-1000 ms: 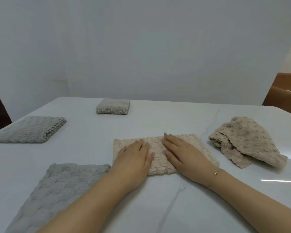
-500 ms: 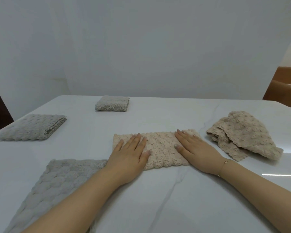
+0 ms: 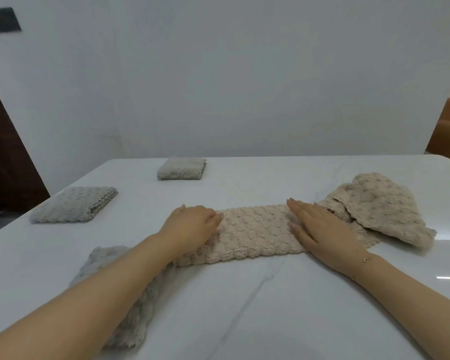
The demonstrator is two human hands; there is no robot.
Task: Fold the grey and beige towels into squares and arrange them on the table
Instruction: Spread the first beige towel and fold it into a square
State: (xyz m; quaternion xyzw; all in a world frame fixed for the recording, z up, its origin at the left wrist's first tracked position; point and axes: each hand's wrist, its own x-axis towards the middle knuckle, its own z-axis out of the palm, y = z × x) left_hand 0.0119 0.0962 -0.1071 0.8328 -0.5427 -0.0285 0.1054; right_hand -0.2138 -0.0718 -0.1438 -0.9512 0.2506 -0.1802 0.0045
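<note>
Beige strip towel: a beige towel [image 3: 255, 233] folded into a long band lay flat across the middle of the white marble table [image 3: 244, 307], its length running left to right.
Left hand: the left hand [image 3: 192, 224] rested on the band's left end, fingers curled down onto the cloth; whether they pinched the edge could not be told.
Right hand: the right hand [image 3: 320, 229] lay flat and open, palm down, on the band's right end, fingers spread and pointing away from the person.
Bracelet: a thin bracelet [image 3: 366, 259] circled the right wrist.
Loose beige towel: a second beige towel [image 3: 382, 206] sat crumpled just right of the band, its near edge touching or overlapping the band's right end beside the right hand.
Near grey towel: an unfolded grey towel [image 3: 130, 320] lay at the near left, partly under the left forearm, its far corner beside the band's left end.
Folded grey towels: one folded grey towel [image 3: 74, 207] sat at the left side of the table; a smaller folded grey square [image 3: 182, 168] sat near the far edge, well apart from the hands.
Background: a plain white wall [image 3: 218, 74] stood behind the table.
</note>
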